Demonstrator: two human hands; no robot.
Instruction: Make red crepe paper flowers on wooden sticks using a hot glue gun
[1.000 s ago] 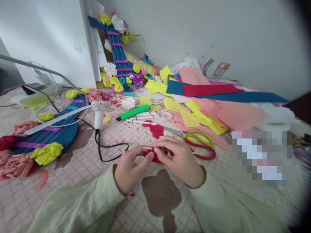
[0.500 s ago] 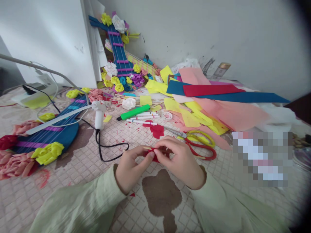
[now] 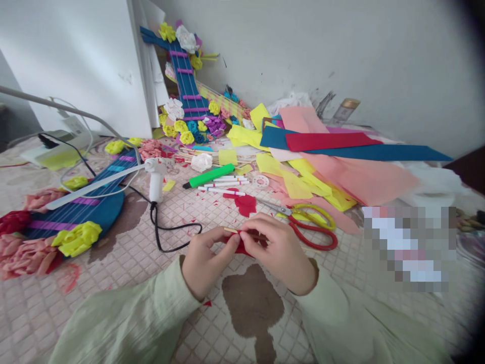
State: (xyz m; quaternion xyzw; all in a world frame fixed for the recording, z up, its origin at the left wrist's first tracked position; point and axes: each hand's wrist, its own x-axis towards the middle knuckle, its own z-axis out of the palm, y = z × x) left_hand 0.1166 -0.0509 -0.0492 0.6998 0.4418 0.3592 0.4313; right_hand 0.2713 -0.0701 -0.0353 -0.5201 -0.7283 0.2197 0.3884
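Note:
A small piece of red paper [image 3: 246, 248] is pinched between my two hands, low over the middle of the table. A thin wooden stick [image 3: 230, 230] lies along its upper edge, partly hidden by my fingers. My left hand [image 3: 207, 260] is closed, thumb and fingertips on the red paper and the stick. From the other side, my right hand [image 3: 278, 253] grips the same paper with thumb and forefinger, its fingertips touching those of the left. Just beyond the right hand lie scissors [image 3: 314, 237] with red and yellow handles.
A white glue gun [image 3: 154, 184] with a black cord stands left. Behind are a green marker-like tube [image 3: 212, 175], several white pens [image 3: 223, 190], a clear tape roll [image 3: 260, 181] and coloured paper sheets [image 3: 359, 177]. Blue paper guitars [image 3: 113, 202] with crumpled paper flowers lie left and lean behind.
Both hands keep nearly the same place, with the fingertips shifting slightly on the red paper. More of the paper shows below the fingers. The view has moved a little.

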